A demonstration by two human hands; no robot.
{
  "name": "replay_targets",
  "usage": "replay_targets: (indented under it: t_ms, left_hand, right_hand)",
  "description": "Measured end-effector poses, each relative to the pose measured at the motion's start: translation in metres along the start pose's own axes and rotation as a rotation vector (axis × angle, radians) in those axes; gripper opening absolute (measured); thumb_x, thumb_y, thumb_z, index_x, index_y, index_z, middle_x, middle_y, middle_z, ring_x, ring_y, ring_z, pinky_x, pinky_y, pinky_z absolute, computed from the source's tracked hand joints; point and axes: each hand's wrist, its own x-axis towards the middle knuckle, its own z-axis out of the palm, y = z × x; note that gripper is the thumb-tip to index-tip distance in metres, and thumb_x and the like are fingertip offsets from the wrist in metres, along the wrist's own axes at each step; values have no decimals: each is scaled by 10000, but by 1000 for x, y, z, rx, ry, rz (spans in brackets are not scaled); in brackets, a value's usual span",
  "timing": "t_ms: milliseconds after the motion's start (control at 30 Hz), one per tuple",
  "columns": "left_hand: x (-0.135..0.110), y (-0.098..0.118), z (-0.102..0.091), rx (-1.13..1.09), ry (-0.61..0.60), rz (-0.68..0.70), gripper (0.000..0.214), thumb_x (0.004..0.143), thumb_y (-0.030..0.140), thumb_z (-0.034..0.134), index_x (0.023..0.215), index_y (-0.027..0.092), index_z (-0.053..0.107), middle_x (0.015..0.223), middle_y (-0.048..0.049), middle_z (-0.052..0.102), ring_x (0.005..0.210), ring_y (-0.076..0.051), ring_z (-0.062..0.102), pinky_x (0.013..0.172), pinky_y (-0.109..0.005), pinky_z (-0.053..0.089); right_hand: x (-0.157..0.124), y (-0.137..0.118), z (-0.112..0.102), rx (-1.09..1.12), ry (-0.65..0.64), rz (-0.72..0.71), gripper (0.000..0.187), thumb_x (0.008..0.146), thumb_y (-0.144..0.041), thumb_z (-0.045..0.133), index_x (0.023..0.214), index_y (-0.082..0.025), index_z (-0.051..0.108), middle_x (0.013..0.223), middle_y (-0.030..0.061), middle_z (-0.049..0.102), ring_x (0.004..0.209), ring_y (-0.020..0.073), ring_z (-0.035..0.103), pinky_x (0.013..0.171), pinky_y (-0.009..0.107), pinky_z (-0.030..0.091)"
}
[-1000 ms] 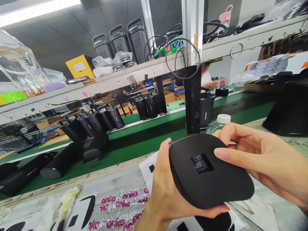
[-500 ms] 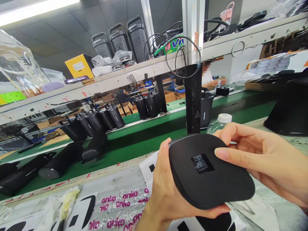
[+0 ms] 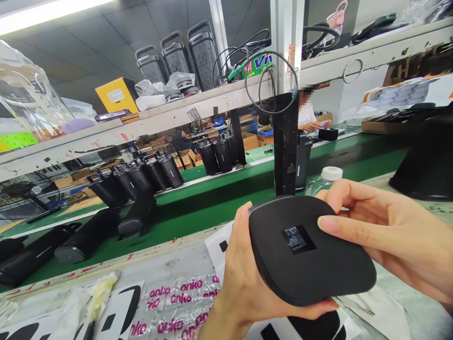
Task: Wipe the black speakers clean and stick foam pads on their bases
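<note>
A black device with a flat, rounded face [image 3: 332, 264] is tilted toward me, held up over the bench. On that face sits a small dark label [image 3: 299, 239] with fine pale print. My left hand [image 3: 244, 278] grips the device from the left and below, fingers wrapped round its edge. My right hand [image 3: 378, 231] is closed at its upper right, the thumb pressed on the face near the label and the index finger curled at the edge. The rest of the device's body is hidden behind the face.
Several black speakers with handles [image 3: 170, 170] stand beyond the green conveyor belt [image 3: 198, 203]; others lie on the belt. A capped clear bottle [image 3: 331, 177] is behind my right hand. Printed plastic wrap [image 3: 177, 307] and a yellowed brush [image 3: 102, 297] lie on the bench. A person [image 3: 307, 113] sits far off.
The device and both hands hold nearly the same pose. The view has shifted very slightly. The far person's hands have moved a little.
</note>
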Motion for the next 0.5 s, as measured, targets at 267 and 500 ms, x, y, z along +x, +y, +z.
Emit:
replay_targets:
  t_ms: [267,500]
  left_hand:
    - [-1,0,0,-22,15,27,1260,600,735,783,1591,315,128,1519,-110,470,1276,-379,587,1081,-517,509]
    - [1,1,1,48,38,83,1269,592,780,748,1587,252,161,1465,-168,515,1223,-395,625,1028,-539,548]
  right_hand:
    - [1,9,-7,-116,14,18,323,726,-420,832,725,-224,575,701,-3,606,586,156,614,463,228,514]
    - [-1,11,-14,-521,97,-78,378,747,-602,746,760,-245,624,712,24,640,604,192,625,442,266,513]
